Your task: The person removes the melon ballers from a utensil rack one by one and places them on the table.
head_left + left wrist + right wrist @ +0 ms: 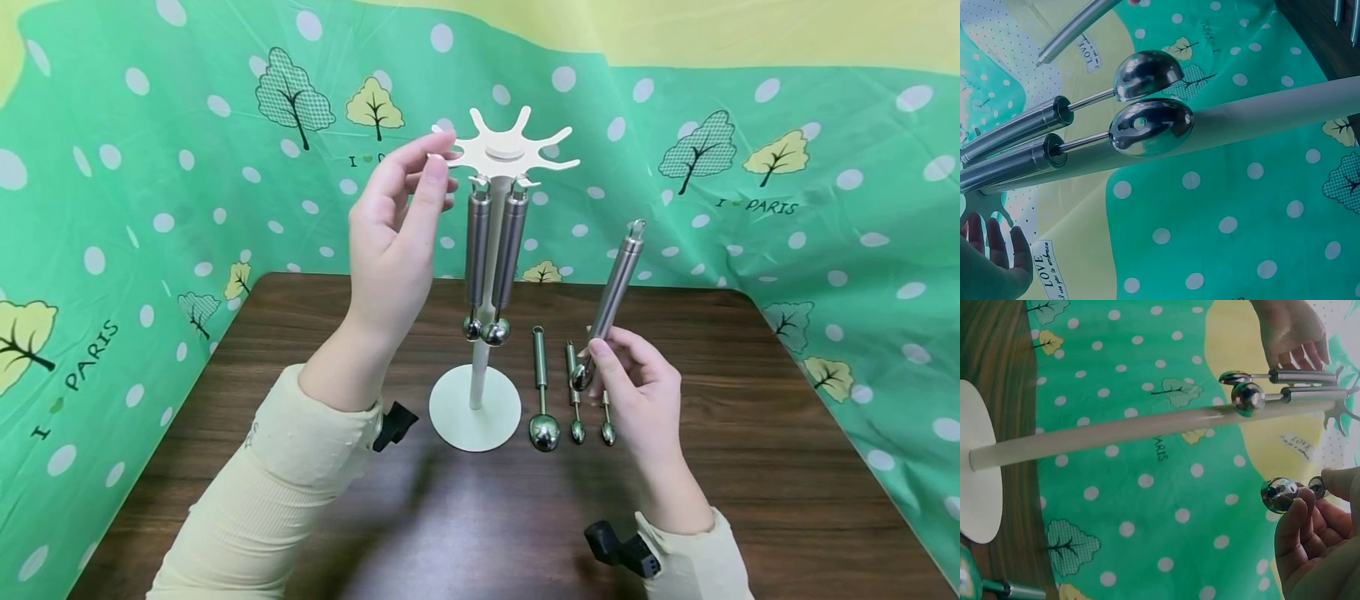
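Note:
A white stand (475, 421) has a round base, a post and a star-shaped top with several arms. Two steel measuring spoons (477, 250) hang from its near arms, bowls down, also seen close up as shiny bowls (1150, 128). My left hand (397, 225) is raised at the top's left side, thumb and fingers around the arm tips; whether they touch is unclear. Off to the right of the post, my right hand (641, 392) pinches another measuring spoon (618, 279) near its bowl, the handle tilted upward. That spoon's bowl (1279, 494) shows beyond the fingertips.
Several more measuring spoons lie on the dark wooden table (750, 467) right of the base, among them a larger one (543, 432) and a smaller one (577, 431). My right hand partly covers another spoon (607, 431). A green patterned cloth (225, 167) hangs behind and at both sides.

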The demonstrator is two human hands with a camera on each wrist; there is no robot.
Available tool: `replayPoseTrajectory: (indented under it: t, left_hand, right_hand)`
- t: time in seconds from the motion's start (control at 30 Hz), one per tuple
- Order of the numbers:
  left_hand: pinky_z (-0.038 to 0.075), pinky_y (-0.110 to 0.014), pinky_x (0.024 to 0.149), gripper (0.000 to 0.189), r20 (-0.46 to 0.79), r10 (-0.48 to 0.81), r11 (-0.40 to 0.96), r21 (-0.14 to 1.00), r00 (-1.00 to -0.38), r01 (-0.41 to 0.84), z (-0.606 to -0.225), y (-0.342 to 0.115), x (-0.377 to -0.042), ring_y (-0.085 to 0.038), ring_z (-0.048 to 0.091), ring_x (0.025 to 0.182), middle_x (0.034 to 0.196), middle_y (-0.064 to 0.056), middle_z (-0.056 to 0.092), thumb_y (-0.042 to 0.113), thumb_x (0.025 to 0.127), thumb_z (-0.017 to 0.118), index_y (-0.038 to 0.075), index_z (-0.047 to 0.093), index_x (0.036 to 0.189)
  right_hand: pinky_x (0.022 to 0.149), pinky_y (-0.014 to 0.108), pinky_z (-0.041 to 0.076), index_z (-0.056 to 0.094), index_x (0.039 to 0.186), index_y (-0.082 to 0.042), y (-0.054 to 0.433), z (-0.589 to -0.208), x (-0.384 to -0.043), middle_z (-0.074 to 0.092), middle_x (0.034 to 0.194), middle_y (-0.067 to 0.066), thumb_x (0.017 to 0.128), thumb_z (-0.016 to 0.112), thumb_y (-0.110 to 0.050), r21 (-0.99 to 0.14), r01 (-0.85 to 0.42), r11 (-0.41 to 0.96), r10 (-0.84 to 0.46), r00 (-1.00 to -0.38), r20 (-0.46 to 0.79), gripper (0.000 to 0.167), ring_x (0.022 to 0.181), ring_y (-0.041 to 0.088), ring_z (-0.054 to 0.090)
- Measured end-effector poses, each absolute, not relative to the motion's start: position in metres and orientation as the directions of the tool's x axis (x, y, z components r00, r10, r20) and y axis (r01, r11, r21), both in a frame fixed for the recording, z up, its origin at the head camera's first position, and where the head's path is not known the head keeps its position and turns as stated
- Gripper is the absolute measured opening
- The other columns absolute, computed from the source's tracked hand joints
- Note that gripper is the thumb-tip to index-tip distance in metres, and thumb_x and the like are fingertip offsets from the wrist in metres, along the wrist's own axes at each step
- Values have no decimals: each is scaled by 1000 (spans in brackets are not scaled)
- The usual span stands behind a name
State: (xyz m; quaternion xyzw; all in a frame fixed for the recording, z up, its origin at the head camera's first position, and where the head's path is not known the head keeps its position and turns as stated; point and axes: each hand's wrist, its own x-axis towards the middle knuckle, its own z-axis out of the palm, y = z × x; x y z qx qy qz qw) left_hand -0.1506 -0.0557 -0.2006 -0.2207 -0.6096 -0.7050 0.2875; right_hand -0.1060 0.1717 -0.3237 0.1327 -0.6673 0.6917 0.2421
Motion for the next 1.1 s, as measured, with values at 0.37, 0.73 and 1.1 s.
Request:
replayPoseTrajectory:
  t: [0.37, 0.73, 1.1]
  left_hand:
    - [51, -30, 93, 25, 667, -134, -74, 731, -733, 678, -201, -57, -149, -20, 58, 102, 120, -16, 65, 7, 100, 53, -5, 64, 119]
    - [50, -32, 89, 28, 749, -120, -18, 655, -652, 755, -204, -59, -153, -22, 56, 97, 115, -15, 63, 8, 103, 47, -11, 66, 112]
    - [48, -30, 97, 28, 753, -145, -33, 645, -642, 763, -201, -58, -153, -11, 48, 127, 137, -13, 47, 8, 102, 49, -13, 67, 108]
  right_hand:
    - [40, 18, 40, 73, 94, -10, 182, -333, -105, 67, 69, -4, 93, 60, 6, -870, -492, 41, 183, -852, 491, 20, 43, 6, 50]
    - [43, 17, 44, 73, 93, -15, 189, -336, -103, 67, 69, -5, 93, 62, 5, -915, -396, 71, 253, -881, 401, 23, 44, 7, 51]
    - [42, 19, 44, 72, 91, -16, 203, -344, -102, 65, 67, -4, 94, 63, -1, -953, -269, 142, 305, -904, 300, 18, 43, 8, 51]
